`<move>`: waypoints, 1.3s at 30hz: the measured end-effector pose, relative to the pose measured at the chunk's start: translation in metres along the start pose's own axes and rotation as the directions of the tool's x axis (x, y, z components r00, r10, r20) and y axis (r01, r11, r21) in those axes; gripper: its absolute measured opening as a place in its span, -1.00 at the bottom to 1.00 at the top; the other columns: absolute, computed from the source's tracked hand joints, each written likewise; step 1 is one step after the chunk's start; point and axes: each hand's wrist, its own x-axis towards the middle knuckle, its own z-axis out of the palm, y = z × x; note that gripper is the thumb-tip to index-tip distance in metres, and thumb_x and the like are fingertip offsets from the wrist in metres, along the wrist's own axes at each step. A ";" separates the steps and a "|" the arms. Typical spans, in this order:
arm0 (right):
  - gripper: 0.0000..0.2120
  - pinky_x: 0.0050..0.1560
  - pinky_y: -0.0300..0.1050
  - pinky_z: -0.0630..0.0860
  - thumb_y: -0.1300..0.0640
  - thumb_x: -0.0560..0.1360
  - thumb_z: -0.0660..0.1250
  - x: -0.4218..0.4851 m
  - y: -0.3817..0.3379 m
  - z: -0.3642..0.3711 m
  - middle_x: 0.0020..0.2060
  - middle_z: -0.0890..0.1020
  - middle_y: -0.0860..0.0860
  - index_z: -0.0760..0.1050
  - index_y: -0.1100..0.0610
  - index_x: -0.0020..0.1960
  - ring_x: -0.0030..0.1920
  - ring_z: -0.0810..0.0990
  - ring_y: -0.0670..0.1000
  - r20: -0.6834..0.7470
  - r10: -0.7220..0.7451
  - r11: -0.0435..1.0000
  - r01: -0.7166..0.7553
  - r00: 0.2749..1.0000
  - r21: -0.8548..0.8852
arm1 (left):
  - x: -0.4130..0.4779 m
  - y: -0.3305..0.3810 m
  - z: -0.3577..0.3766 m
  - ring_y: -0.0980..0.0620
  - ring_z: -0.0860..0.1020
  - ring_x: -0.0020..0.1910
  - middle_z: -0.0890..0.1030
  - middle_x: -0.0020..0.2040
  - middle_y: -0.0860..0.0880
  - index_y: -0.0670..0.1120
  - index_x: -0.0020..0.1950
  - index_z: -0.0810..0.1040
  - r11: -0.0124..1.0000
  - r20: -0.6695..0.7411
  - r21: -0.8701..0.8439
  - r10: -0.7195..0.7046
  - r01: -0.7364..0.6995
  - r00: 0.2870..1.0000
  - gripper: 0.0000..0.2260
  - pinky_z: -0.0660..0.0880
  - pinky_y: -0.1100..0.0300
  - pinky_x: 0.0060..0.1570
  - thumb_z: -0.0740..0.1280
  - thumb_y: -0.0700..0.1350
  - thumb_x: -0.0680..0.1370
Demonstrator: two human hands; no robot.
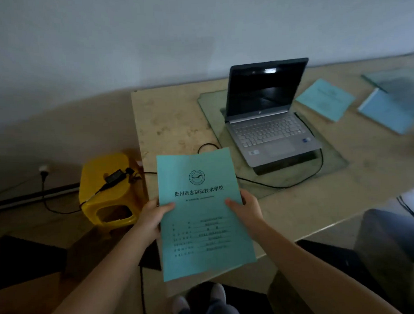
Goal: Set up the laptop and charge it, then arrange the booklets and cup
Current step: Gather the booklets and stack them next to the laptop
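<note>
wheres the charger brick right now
Head view, left side: the charger brick lies on the yellow stool beside the table, just left of the held booklet.

Dim light around me. Plain pale wall (150, 41) ahead. Beige tabletop (172, 120) set against it, glass pane (212, 109) lying on top. Brown floor (59, 129) to my left, yellow plastic stool (104, 198) beside tabletop edge.

light: dim, bluish | glare: small white reflection on open silver laptop's black screen (262, 93) | focus: soft, pale blue booklet (387, 114) at right edge blurred | edges: beige stone tabletop (172, 120) bends
</note>
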 end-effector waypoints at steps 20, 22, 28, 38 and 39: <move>-0.92 -0.31 -0.08 0.62 0.19 0.46 0.37 0.048 0.025 -0.301 -0.24 0.72 -0.02 0.57 0.05 -0.08 -0.28 0.70 0.04 -0.356 0.012 0.993 0.029 0.934 0.111 | 0.040 -0.004 0.336 -0.13 0.59 -0.13 0.58 0.03 -0.21 -0.16 0.14 0.49 0.991 0.278 0.132 -0.023 -0.014 0.960 -0.74 0.54 0.01 -0.13 0.36 -0.32 0.47; -0.92 -0.38 -0.15 0.57 0.19 0.45 0.37 0.056 0.032 -0.345 -0.27 0.71 -0.05 0.57 0.03 -0.11 -0.31 0.69 -0.02 -0.397 0.010 0.996 0.027 0.918 0.088 | 0.043 -0.011 0.381 -0.16 0.58 -0.04 0.60 0.03 -0.19 -0.11 0.02 0.52 0.985 0.311 0.170 -0.028 -0.026 0.950 -0.81 0.53 -0.07 0.04 0.37 -0.31 0.47; -0.91 -0.19 0.02 0.66 0.15 0.45 0.39 0.077 0.064 -0.443 -0.19 0.71 -0.01 0.57 0.04 -0.06 -0.21 0.70 0.05 -0.455 0.051 0.998 -0.026 0.889 0.061 | 0.054 -0.044 0.486 -0.17 0.60 -0.06 0.62 0.03 -0.23 -0.16 0.01 0.54 0.970 0.336 0.242 -0.071 -0.014 0.939 -0.85 0.53 -0.04 0.01 0.36 -0.32 0.47; -0.87 -0.11 0.02 0.62 0.19 0.47 0.38 0.156 0.070 -0.528 -0.13 0.69 0.05 0.55 0.10 0.01 -0.14 0.67 0.11 -0.463 0.086 0.995 -0.096 0.882 0.003 | 0.111 -0.042 0.582 -0.11 0.60 -0.09 0.60 0.04 -0.21 -0.23 0.05 0.48 0.895 0.329 0.445 -0.136 -0.026 0.935 -0.84 0.55 0.06 -0.06 0.36 -0.26 0.50; -0.88 -0.12 0.01 0.61 0.20 0.47 0.38 0.169 0.069 -0.536 -0.13 0.68 0.06 0.55 0.11 0.00 -0.15 0.67 0.11 -0.459 0.082 0.995 -0.101 0.885 -0.016 | 0.118 -0.039 0.590 -0.14 0.60 -0.01 0.60 0.07 -0.22 -0.24 0.08 0.47 0.881 0.324 0.472 -0.147 -0.025 0.934 -0.81 0.54 0.03 0.01 0.36 -0.24 0.51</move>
